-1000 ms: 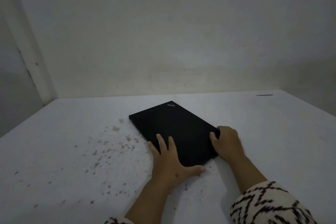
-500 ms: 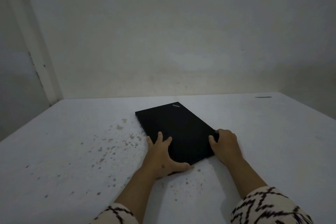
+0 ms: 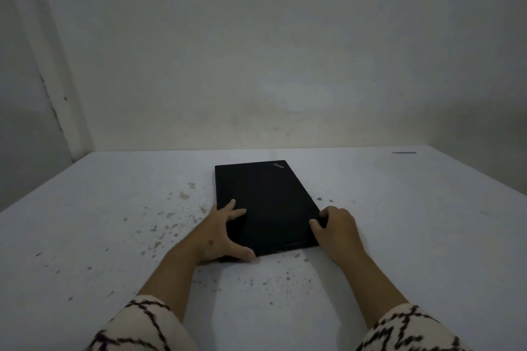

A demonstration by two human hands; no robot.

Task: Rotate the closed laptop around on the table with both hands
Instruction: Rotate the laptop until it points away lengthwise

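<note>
A closed black laptop lies flat on the white table, its long sides running away from me and its small logo at the far right corner. My left hand grips the near left corner, fingers spread on the lid and thumb along the near edge. My right hand clasps the right edge near the near corner, fingers curled over it.
The table carries brown specks and stains left of the laptop. A pale wall rises just behind the far table edge. A short dark mark lies at the far right of the table.
The laptop has turned clockwise from a diagonal pose to nearly lengthwise away from me. Both hands kept their hold and moved with it; the view shifted slightly.
</note>
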